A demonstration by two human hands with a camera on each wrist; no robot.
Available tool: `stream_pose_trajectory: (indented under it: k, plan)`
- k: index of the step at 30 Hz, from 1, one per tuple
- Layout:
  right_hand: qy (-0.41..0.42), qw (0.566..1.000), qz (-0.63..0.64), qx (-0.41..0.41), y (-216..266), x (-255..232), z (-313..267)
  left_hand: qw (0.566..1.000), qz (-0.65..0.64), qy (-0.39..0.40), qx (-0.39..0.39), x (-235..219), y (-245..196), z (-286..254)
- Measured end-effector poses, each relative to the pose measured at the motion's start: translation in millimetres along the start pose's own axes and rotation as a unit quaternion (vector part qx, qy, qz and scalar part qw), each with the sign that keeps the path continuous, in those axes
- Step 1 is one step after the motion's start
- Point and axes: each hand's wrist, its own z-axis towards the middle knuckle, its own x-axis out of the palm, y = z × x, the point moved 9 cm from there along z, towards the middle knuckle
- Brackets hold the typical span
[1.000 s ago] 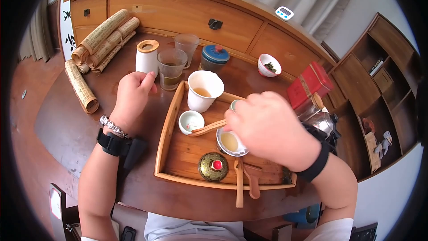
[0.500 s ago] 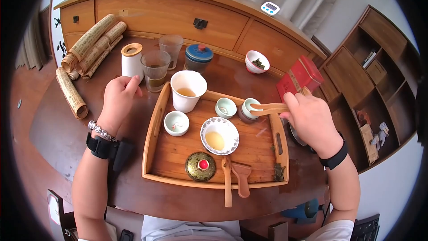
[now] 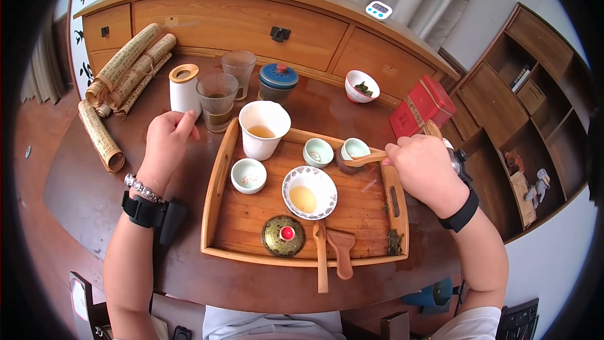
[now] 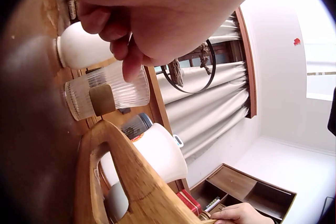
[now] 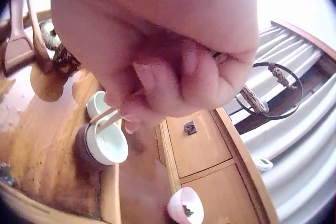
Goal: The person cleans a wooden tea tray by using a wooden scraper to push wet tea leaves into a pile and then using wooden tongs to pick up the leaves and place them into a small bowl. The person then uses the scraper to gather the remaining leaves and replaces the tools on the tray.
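Note:
My right hand (image 3: 429, 171) grips a pair of wooden tea tongs (image 3: 370, 158). Their tips reach a pale green teacup (image 3: 356, 147) on a dark brown base at the tray's back right; the right wrist view shows both prongs right at its rim. A second green cup (image 3: 318, 152) sits just left of it, and a third cup (image 3: 248, 176) stands farther left. Between them is a patterned bowl (image 3: 321, 190) of pale yellow tea. Nothing is held by my left hand (image 3: 167, 140), loosely curled left of the tray near a ribbed glass (image 4: 126, 90).
Inside the wooden tray (image 3: 214, 214) are a white pitcher (image 3: 261, 141) of tea, a patterned lid (image 3: 283, 239) and wooden tools (image 3: 343, 255). Behind stand a white canister (image 3: 184, 94), a blue-lidded jar (image 3: 277, 82), a bowl of leaves (image 3: 363, 87) and a red tin (image 3: 420, 108). Scrolls (image 3: 135, 69) lie left.
My right hand has carried the tongs from the left cup across the tray to the cup on the brown base, then lowered slightly leftward. My left hand stays by the glass.

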Motion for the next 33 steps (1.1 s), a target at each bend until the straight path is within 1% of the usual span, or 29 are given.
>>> stream_pose_trajectory:
  k: [1,3,4,6,10,12,13,15,16,18,19,21,25,27,29,33]
  plan:
    - [0.000,1.000,0.000,-0.001,0,0,0,1.000,-0.002,0.000,0.000,0,-1,-1]
    - [-0.010,0.998,0.033,0.043,-7,-1,-2,1.000,-0.004,0.001,-0.001,0,-2,-2]
    - [-0.010,0.999,0.033,0.042,-8,-1,-3,1.000,0.002,0.000,0.004,0,-3,-2]
    - [-0.011,0.995,0.055,0.084,-16,-2,-6,1.000,0.007,-0.002,0.009,0,-3,-1]
    - [-0.032,0.993,0.058,0.093,-18,-8,-8,1.000,0.002,-0.006,0.009,-1,-3,-1]
    - [-0.076,0.994,0.023,0.078,-15,-23,-5,1.000,-0.001,-0.011,0.004,-1,-3,-2]
    - [-0.075,0.994,0.023,0.078,-14,-27,-2,1.000,-0.003,-0.014,0.003,-1,-4,-3]
    - [-0.095,0.995,0.005,0.042,-6,-36,5,1.000,-0.004,-0.016,0.004,-1,-5,-3]
    - [-0.095,0.995,0.005,0.043,-4,-35,9,1.000,-0.001,-0.017,0.005,-2,-4,-2]
    - [-0.117,0.993,0.020,-0.004,10,-38,17,1.000,0.003,-0.019,0.009,-2,-4,-1]
    - [-0.118,0.993,0.020,-0.003,12,-38,21,1.000,0.003,-0.019,0.003,-2,-3,-1]
    - [-0.090,0.995,0.014,-0.037,22,-32,29,1.000,0.004,-0.020,-0.001,-2,-2,-1]
    - [-0.079,0.994,-0.001,-0.073,35,-26,38,1.000,-0.002,-0.018,0.002,-2,-3,-1]
    - [-0.085,0.993,-0.002,-0.077,38,-25,41,1.000,-0.008,-0.019,0.006,-2,-3,-2]
    - [-0.069,0.995,-0.028,-0.071,38,-22,44,1.000,0.004,-0.013,0.000,-2,-1,-1]
    - [-0.052,0.996,-0.022,-0.064,32,-24,41,1.000,0.008,-0.001,0.003,0,-1,-1]
